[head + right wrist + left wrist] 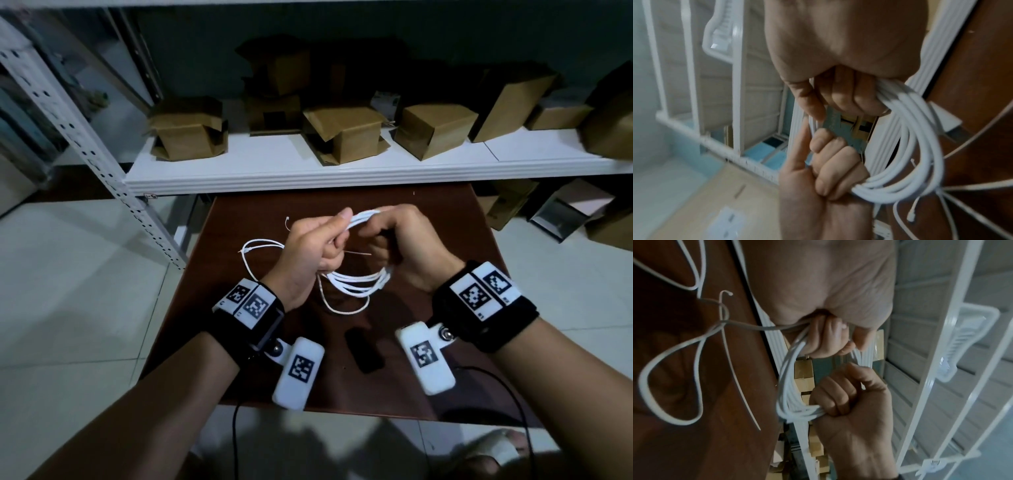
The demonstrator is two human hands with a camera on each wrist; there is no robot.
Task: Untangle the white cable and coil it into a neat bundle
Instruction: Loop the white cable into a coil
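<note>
The white cable (356, 286) is gathered into several loops over a dark brown table (445, 226). My left hand (327, 240) grips one side of the coil in a fist. My right hand (390, 236) grips the other side, knuckles facing the left hand. In the left wrist view the left fingers (824, 337) clamp the bundle (787, 386) while the right hand (846, 402) holds its far end. In the right wrist view the coil (920, 146) arcs between the right fingers (846, 99) and the left hand (830, 172). A loose loop (260, 245) and a cable end trail left onto the table.
A small black object (364, 349) lies on the table near me. Just behind the table runs a white shelf (308, 178) carrying several cardboard boxes (346, 133). A perforated metal upright (85, 144) stands at the left. More boxes (565, 212) sit on the floor at right.
</note>
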